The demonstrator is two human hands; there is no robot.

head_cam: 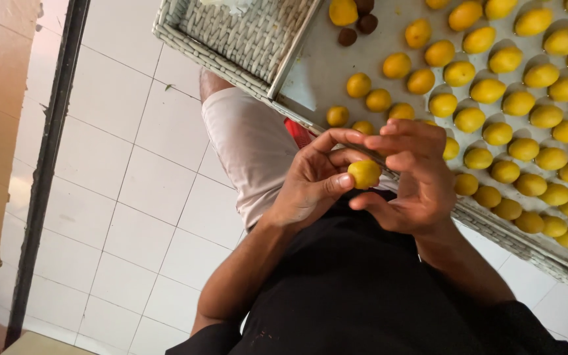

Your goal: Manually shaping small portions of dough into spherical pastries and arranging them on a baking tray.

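Both my hands meet over my lap around one small yellow dough ball [364, 173]. My left hand [310, 181] pinches the ball with thumb and fingertips. My right hand [415, 177] curls over it from the right, fingertips touching the ball. Just beyond my hands lies a woven tray [494, 233] lined with grey paper, carrying several rows of similar yellow oval balls [488, 91].
A second woven basket [244, 39] sits at the tray's upper left. Three dark brown balls [357, 26] lie near the tray's top edge. White floor tiles [133, 197] spread to the left, bounded by a dark strip [47, 164]. My knee in light shorts [244, 138] is below the tray.
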